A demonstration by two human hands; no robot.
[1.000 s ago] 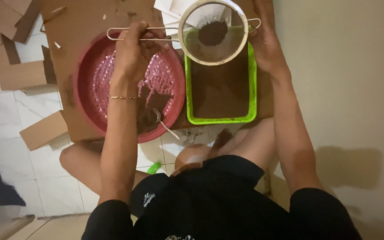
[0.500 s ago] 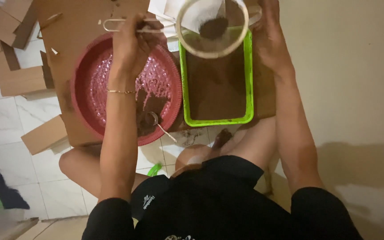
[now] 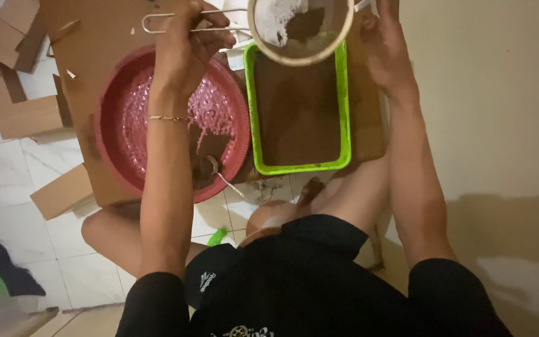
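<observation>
My left hand (image 3: 188,43) grips the wire handle of a round metal sieve (image 3: 301,28) that holds a lump of brown powder. The sieve hangs over the far end of a green rectangular tray (image 3: 254,112) filled with sifted brown powder. My right hand (image 3: 385,47) rests flat against the sieve's right rim, fingers together. Under my left forearm sits a red round basin (image 3: 120,125) with a little brown powder and a metal spoon (image 3: 216,171) at its near edge.
The basin and tray stand on a sheet of brown cardboard (image 3: 101,37) on a white tiled floor. Loose cardboard pieces (image 3: 29,115) lie to the left. My bent knees are just below the tray. A plain wall fills the right side.
The sieve and both hands have shifted toward the top of the view, farther along the green tray. The lump of powder inside the sieve has moved.
</observation>
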